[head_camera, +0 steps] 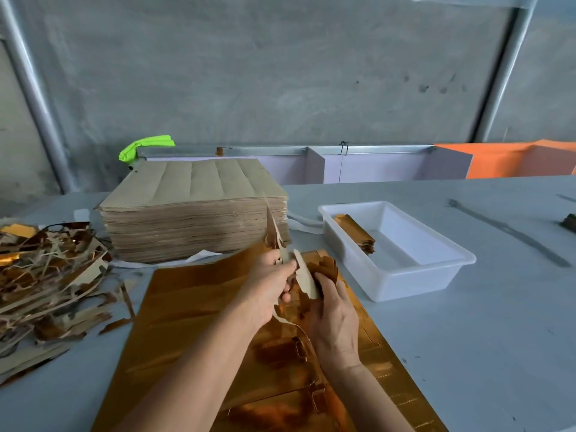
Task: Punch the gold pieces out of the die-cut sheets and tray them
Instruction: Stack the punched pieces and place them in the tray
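A pale grey table [467, 353] fills the lower half of the view, with a concrete wall [280, 73] behind it. A large gold die-cut sheet [193, 307] lies flat on the near middle of the table, its shiny face up, with cut outlines showing along its right edge. Just beyond it, at the far left of middle, stands a tall stack of sheets [196, 210] turned brown side up. To the left, near the table edge, sprawls a heap of scrap strips [50, 275], brown and gold mixed, touching the foot of the stack. To the right of the gold sheet sits a white plastic tray [436, 275], and a small pile of gold pieces [355, 233] leans against its far left inner wall.

Both hands meet over the far right part of the gold sheet. The left hand [268, 288] has its fingers curled round a torn strip of waste [280, 241], whose brown back rises upward in front of the stack. The right hand [335, 310] grips a bundle of punched gold pieces [325, 269] with its thumb and fingers, close beside the left hand. The strip is blurred, so its exact edges are hard to tell. A lime green rag [146, 146] hangs at the far edge behind the stack.
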Available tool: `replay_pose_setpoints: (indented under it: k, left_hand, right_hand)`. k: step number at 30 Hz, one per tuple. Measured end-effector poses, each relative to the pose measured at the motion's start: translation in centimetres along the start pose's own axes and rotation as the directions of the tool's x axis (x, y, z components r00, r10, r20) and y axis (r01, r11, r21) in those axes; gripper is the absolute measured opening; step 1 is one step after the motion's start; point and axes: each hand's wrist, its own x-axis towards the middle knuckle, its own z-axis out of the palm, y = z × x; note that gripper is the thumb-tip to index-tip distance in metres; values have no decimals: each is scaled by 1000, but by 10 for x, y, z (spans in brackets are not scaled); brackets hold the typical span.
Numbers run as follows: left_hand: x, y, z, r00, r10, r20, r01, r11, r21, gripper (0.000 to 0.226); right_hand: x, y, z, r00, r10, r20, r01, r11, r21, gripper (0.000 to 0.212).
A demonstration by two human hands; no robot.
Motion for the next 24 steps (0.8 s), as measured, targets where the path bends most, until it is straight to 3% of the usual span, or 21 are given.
replay_pose_setpoints:
  k: [4,6,9,11,12,18,22,24]
  left_hand:
    - [-3,-1,-2,998,-44,41,41,997,60,14]
    - [-5,-4,-4,998,-40,41,37,997,72,12]
    - [0,-4,-20,998,-3,-70,12,992,122,12]
    - [3,-6,-32,997,27,-66,-14,979,202,12]
    - [4,-8,-38,997,36,-61,-20,972,234,10]
    - [13,-20,-57,953,188,-239,-46,867,495,25]
    - [16,-27,-63,932,204,-300,-28,865,501,24]
    - [19,-31,-64,934,188,-306,-20,878,478,12]
  right_hand:
    - [4,-6,7,992,-102,-69,103,995,13,27]
    - [6,-5,6,996,-69,-56,73,995,74,15]
    - [14,6,-2,971,240,7,-232,928,290,23]
    - [22,17,-11,877,479,16,-440,791,425,27]
    - [26,23,-15,844,536,-6,-476,754,452,30]
    - [42,50,-31,798,592,-113,-491,747,448,31]
    - [44,68,-40,680,707,-196,-530,658,535,25]
    - [43,76,-46,643,726,-245,-544,658,521,17]
